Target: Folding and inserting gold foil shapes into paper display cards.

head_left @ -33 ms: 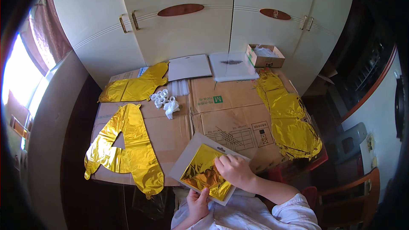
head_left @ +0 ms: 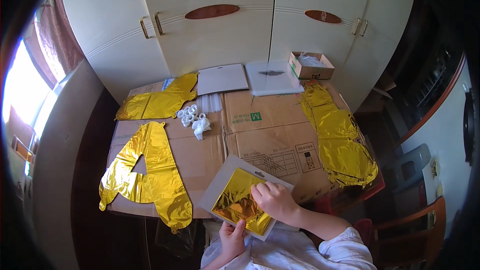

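A pale backing card (head_left: 207, 200) with a hanging slot lies tilted at the near edge of the table, close to my body. On it rests a folded gold foil balloon (head_left: 237, 185), crinkled and shiny. My left hand (head_left: 232, 240) grips the card's lower edge, its thumb pressed on the foil. My right hand (head_left: 275, 200) is closed over the foil's right side, its curled fingertips pinching it. Left of the card lies a flat A-shaped gold foil balloon (head_left: 167, 170).
A gold balloon (head_left: 160, 101) lies far left, and a gold foil pile (head_left: 340, 140) right. Between are white ribbon rolls (head_left: 189, 115), clear straws (head_left: 209, 103), pale cards (head_left: 222, 80), plastic bags (head_left: 275, 82) and a small box (head_left: 315, 72). Flattened cardboard (head_left: 270, 135) covers the table. Cabinets (head_left: 210, 35) stand behind.
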`<action>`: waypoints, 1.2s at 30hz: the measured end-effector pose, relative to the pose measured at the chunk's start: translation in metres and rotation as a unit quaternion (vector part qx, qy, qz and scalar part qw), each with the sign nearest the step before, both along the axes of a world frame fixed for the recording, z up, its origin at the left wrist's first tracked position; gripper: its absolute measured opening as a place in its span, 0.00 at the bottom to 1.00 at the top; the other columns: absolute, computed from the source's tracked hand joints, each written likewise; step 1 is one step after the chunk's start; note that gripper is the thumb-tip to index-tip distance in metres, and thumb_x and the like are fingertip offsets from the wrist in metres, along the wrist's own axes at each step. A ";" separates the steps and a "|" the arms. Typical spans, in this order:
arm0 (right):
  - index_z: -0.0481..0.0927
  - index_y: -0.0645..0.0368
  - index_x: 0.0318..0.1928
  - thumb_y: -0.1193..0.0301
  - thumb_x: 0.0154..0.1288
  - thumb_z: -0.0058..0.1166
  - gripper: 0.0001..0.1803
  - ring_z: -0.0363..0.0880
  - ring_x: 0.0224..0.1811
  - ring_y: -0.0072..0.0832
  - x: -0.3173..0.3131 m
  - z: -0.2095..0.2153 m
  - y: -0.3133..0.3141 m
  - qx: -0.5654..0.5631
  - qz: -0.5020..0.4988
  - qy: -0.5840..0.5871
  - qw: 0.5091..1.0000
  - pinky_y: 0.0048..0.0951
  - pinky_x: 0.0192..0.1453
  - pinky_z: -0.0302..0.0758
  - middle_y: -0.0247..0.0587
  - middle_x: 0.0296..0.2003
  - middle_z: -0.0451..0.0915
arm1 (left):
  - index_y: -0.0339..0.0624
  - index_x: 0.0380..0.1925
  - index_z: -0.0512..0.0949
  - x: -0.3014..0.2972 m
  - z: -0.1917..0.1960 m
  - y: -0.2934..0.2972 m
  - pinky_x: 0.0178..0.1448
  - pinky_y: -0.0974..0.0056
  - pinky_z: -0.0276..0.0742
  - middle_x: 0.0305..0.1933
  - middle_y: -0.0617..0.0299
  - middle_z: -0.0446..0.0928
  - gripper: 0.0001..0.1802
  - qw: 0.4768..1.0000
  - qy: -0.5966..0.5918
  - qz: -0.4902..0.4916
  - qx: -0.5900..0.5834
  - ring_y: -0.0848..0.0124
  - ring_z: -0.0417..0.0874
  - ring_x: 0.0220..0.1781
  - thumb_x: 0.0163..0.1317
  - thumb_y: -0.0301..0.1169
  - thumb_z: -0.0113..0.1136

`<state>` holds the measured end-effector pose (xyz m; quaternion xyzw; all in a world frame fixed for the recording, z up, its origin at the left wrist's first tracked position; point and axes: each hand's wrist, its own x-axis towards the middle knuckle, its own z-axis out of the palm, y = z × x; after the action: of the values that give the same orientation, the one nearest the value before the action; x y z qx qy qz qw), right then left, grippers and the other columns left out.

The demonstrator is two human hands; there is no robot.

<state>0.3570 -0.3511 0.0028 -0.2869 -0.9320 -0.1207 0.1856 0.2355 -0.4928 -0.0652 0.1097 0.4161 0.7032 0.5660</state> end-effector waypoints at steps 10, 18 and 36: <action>0.80 0.58 0.39 0.70 0.52 0.56 0.12 0.77 0.32 0.23 -0.011 0.000 -0.026 -0.025 0.056 -0.001 0.998 0.24 0.31 0.75 0.29 0.27 0.73 | 0.36 0.50 0.72 -0.004 -0.005 0.001 0.51 0.61 0.83 0.49 0.55 0.80 0.11 1.000 0.010 -0.009 0.000 0.69 0.83 0.47 0.69 0.23 0.54; 0.81 0.55 0.39 0.69 0.53 0.56 0.12 0.77 0.32 0.23 -0.007 -0.001 -0.033 -0.066 0.079 0.004 0.995 0.24 0.32 0.76 0.28 0.27 0.73 | 0.35 0.55 0.72 -0.030 -0.027 -0.042 0.56 0.59 0.82 0.51 0.55 0.79 0.14 0.978 -0.043 -0.202 -0.009 0.69 0.82 0.49 0.74 0.28 0.48; 0.81 0.55 0.41 0.67 0.55 0.56 0.13 0.77 0.34 0.23 0.002 -0.014 -0.047 -0.083 0.086 0.017 0.993 0.25 0.34 0.75 0.28 0.30 0.74 | 0.39 0.35 0.78 -0.013 -0.045 -0.010 0.26 0.75 0.61 0.29 0.64 0.79 0.03 0.988 -0.030 -0.151 -0.006 0.81 0.69 0.22 0.68 0.25 0.57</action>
<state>0.3591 -0.3977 -0.0114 -0.2226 -0.9566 -0.0214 0.1868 0.2222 -0.5029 -0.1098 0.1466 0.3815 0.6102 0.6787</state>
